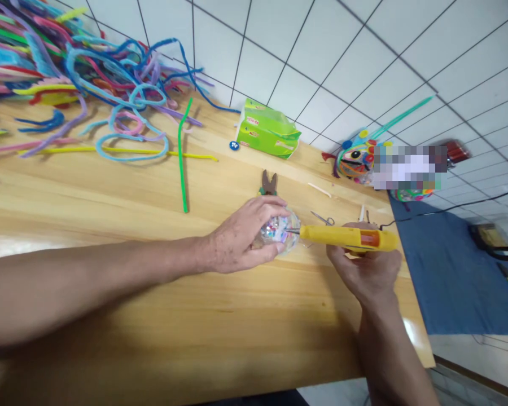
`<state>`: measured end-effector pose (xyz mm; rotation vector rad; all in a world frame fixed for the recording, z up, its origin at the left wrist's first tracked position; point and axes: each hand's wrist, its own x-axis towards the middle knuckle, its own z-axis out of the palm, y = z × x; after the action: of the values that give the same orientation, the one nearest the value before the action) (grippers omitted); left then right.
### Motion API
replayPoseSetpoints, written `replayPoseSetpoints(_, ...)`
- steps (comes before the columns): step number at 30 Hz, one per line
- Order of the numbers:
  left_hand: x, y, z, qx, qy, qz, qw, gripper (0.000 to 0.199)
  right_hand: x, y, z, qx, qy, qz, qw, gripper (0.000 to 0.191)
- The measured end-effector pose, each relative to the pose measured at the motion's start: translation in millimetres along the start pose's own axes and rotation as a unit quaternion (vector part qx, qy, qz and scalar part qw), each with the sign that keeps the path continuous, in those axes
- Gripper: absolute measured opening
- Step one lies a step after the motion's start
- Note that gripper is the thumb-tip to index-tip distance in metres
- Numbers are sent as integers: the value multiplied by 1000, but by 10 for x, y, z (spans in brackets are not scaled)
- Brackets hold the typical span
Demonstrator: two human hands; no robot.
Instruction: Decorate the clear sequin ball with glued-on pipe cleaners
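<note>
Head view, and I have both hands over the table (pixel 237 321). The left hand (pixel 245 234) curls round the clear ball (pixel 275 229), thumb on the near side and fingers across the far side; glittery bits show through it. That ball is my landmark. Just right of it, the right hand (pixel 375 276) grips the glue gun (pixel 334 237), nozzle pointing left, its tip right at the ball; whether it touches, I can't tell from here. Just beyond the ball sit the pliers (pixel 268 190), jaws spread and pointing away. Beyond it and to the right I pick out the scissors (pixel 320 217), and farther out a white stick (pixel 319 189). Well beyond the ball stands the green pack (pixel 266 132), a blue button (pixel 234 145) at its near left corner. Left of the ball, a green stem (pixel 180 158) crosses a yellow stem (pixel 131 150), and farther left I see a tangled heap of stems (pixel 44 56). Far right, beyond the ball, there's a button-covered craft (pixel 358 158), with a patch beside it blurred out.
</note>
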<state>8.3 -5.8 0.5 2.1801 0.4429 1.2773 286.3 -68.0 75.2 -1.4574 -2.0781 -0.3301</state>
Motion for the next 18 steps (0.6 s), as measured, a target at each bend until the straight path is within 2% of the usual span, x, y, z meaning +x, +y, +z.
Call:
replayPoseSetpoints(5,-4,5,4,5,-1,6,1000,54,-9,14,2,10,6,9,1000,15)
replayPoseSetpoints(11,0,13,-3,-6,-6,-3,1000,53,23,-5,-15,10,-1,-29,1000,12)
replayPoseSetpoints(18,-2,16,-3,-12,-5,-7,1000,53,36,-30,-27,17,-14,-29,999,13)
